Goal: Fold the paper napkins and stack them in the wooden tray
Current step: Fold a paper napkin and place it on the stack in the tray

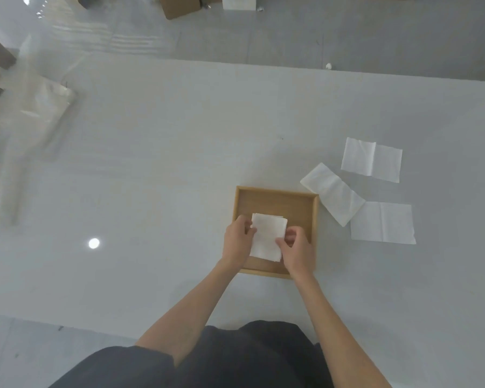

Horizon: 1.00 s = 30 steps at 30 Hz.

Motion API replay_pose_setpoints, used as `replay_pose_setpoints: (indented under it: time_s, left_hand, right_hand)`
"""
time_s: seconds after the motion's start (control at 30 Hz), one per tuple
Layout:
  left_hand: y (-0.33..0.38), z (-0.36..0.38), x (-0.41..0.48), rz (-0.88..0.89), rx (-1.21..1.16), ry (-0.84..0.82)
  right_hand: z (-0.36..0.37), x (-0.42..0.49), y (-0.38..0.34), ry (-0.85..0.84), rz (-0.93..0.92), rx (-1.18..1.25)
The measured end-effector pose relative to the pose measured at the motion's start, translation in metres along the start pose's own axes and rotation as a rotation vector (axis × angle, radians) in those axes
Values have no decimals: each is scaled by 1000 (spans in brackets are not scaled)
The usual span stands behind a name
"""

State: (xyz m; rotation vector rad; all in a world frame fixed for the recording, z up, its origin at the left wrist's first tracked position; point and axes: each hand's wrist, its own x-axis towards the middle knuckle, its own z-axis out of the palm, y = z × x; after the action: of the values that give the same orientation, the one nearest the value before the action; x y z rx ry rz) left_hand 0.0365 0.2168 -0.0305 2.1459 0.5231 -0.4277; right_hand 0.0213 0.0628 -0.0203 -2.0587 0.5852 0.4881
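Both hands are curled on the folded napkin [268,236]: left hand [237,238] pinches its left edge, right hand [294,247] its right. It sits over the near half of the tray [275,196], long axis running away from me. Loose napkins [382,222] lie on the table [179,163], all right of the tray, so I judge my right hand nearer; the angled napkin [333,193] is closest.

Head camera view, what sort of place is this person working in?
Probably a workroom or storage area, not a dining room: a long plain white table with a wooden tray and folded napkins, a bare grey floor beyond it, and cardboard boxes standing on that floor.
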Motion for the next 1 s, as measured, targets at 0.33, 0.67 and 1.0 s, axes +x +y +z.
replay_pose_setpoints:
  time_s: [0.33, 0.67, 1.0]
  left_hand:
    - [-5, 6, -1, 99, 214, -40]
    - [-3, 8, 0, 120, 301, -37]
    - [-6, 8, -1, 186, 382, -40]
  right_hand:
    - [19, -1, 16, 41, -177, -160]
    - [19, 5, 18, 72, -103, -115]
    - [23, 7, 22, 91, -171, -239]
